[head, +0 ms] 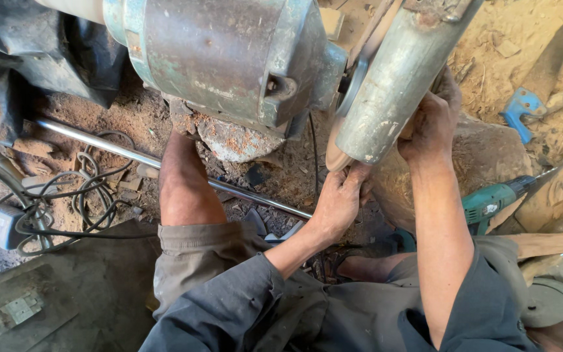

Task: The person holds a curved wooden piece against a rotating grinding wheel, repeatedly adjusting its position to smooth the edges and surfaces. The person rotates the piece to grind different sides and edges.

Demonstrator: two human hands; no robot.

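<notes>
Both hands grip a wooden workpiece (386,176) held up under the grinder's metal guard (395,85). Left hand (340,199) fingers clenched on its lower edge; right hand (428,127) clasps its upper right side. Motor housing (223,58) lies left of both.

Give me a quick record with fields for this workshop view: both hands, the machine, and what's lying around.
Left hand: grips the lower edge of a wooden piece
Right hand: holds the same piece from the far side
Machine: grey-green motor with a metal guard over its wheel
Ground: sawdust, a metal rod, black cables
Nearby: green power drill, blue tool
</notes>
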